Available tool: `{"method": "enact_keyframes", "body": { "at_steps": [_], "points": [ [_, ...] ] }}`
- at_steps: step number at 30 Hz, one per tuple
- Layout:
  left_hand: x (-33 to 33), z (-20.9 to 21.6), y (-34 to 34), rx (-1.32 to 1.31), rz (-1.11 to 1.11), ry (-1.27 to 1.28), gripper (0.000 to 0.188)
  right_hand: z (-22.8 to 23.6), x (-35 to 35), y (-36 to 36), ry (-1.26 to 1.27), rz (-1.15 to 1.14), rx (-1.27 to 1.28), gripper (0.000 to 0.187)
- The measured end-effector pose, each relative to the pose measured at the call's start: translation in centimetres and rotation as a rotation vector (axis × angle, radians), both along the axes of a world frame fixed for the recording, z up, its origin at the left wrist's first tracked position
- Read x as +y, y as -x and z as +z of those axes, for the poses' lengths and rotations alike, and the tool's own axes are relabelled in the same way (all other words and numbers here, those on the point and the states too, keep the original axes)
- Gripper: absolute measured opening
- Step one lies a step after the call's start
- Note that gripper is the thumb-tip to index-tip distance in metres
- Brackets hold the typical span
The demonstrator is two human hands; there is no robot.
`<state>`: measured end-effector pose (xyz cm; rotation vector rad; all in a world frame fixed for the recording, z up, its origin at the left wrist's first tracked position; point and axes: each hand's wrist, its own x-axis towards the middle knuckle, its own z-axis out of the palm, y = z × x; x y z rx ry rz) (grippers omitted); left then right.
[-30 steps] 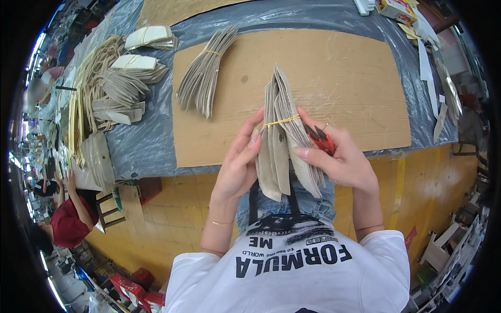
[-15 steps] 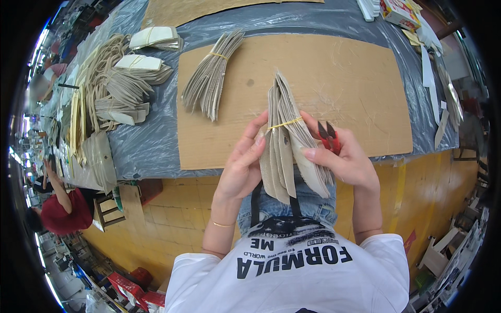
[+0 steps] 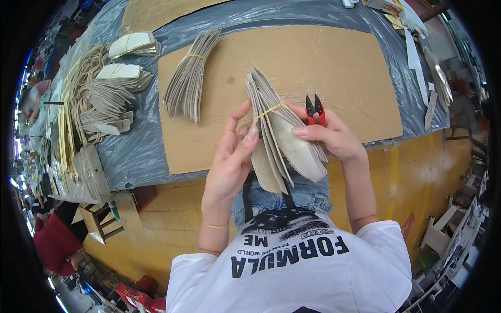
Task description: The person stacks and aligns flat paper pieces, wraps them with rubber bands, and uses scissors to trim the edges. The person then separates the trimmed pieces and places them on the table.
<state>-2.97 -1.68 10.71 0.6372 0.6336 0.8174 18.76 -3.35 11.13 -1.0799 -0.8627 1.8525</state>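
Both hands are at a bundle of grey-beige fabric pieces (image 3: 300, 148), tied round its middle with a yellow band (image 3: 270, 110) and held above the table's near edge. The loose lower ends of the pieces fan apart. My left hand (image 3: 228, 159) grips the left side, thumb in front. With its thumb on the outer right piece, my right hand (image 3: 339, 136) pinches the other side. It also holds red thread snips (image 3: 315, 113), dark blades pointing away from me. A second banded bundle (image 3: 188, 78) lies at the left of the cardboard sheet (image 3: 292, 52).
At the left end of the plastic-covered table (image 3: 130, 161) lie more banded bundles (image 3: 112, 94) and coiled cords (image 3: 86, 78). White strips (image 3: 417, 68) and a small box (image 3: 383, 5) are at the right. A person in red (image 3: 55, 242) is at the far left, near a wooden stool (image 3: 102, 224).
The bundle has turned a little, and its right pieces show more of their flat face. The snips now point more upright. The whole view has shifted; the person in red has changed posture.
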Motion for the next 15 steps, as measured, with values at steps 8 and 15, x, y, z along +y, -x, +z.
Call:
{"method": "enact_keyframes", "body": {
  "at_steps": [8,15],
  "points": [
    [0.3,1.0,-0.3,0.046,0.021,-0.044,0.052,-0.5,0.6,-0.1,-0.137,-0.003,0.006,0.063],
    [1.0,0.5,-0.8,-0.296,0.174,0.003,0.052,0.1,-0.1,1.7,-0.335,-0.181,-0.214,0.071]
  ]
}}
